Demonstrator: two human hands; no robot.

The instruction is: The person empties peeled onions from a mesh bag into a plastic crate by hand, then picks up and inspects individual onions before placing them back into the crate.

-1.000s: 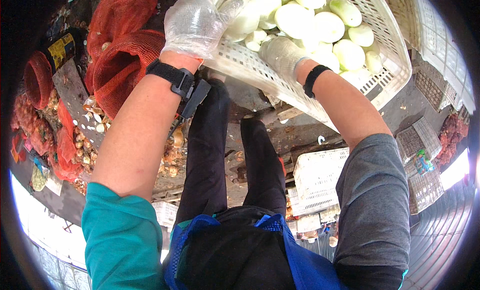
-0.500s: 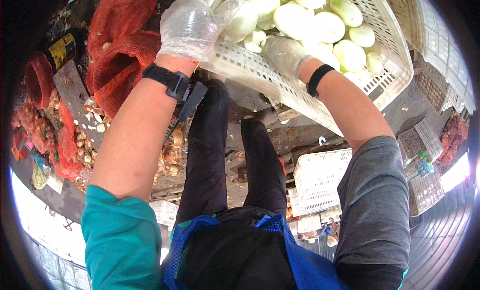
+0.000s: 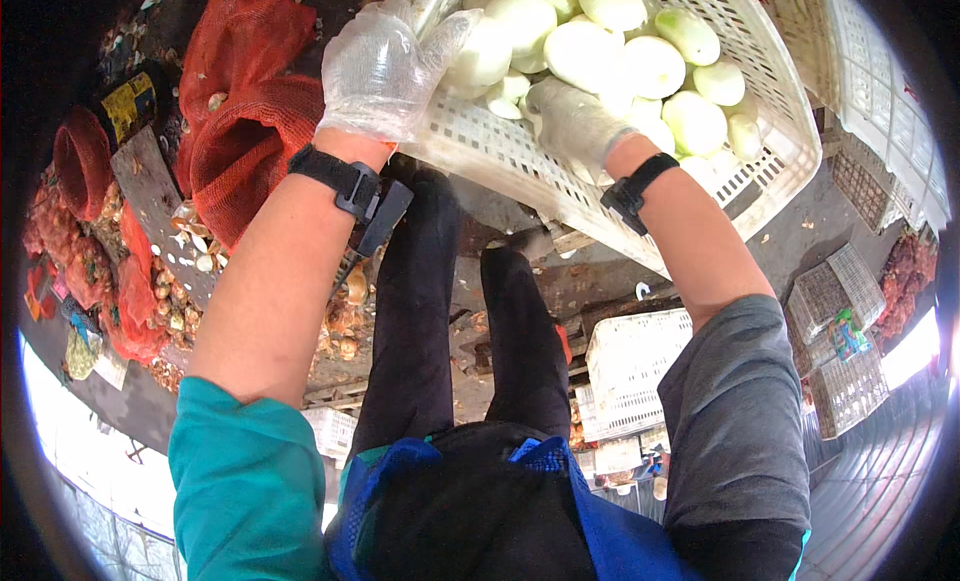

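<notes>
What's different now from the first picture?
The right hand moved a little right and closer to the person, among the pale vegetables in the white crate. No new grab or letting go shows. The left hand is still at the crate's left edge.

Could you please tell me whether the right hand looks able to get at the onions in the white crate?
Most likely yes: the right hand is over the crate, right beside the onions, and nothing visible blocks its way.
</notes>
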